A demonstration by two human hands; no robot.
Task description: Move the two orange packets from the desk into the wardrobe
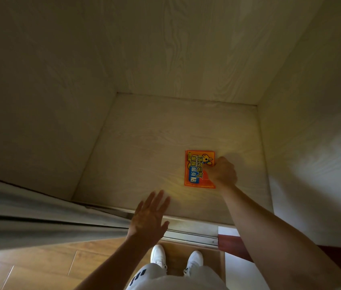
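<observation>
Orange packet (pixel 196 169) is lying flat on the wardrobe (pixel 144 147) floor. Right hand (pixel 221 173) is curled over its edge, pinching it. Left hand (pixel 147 216) is hanging open, fingers spread, touching nothing.

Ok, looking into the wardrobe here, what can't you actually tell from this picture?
- Head view: whether one or two packets lie under the right hand; only one orange packet face shows.
- Its right fingers are curled under, so whether they grip it is hidden.
- The packet's lower right corner is covered by that hand.
- The desk is out of frame.
</observation>
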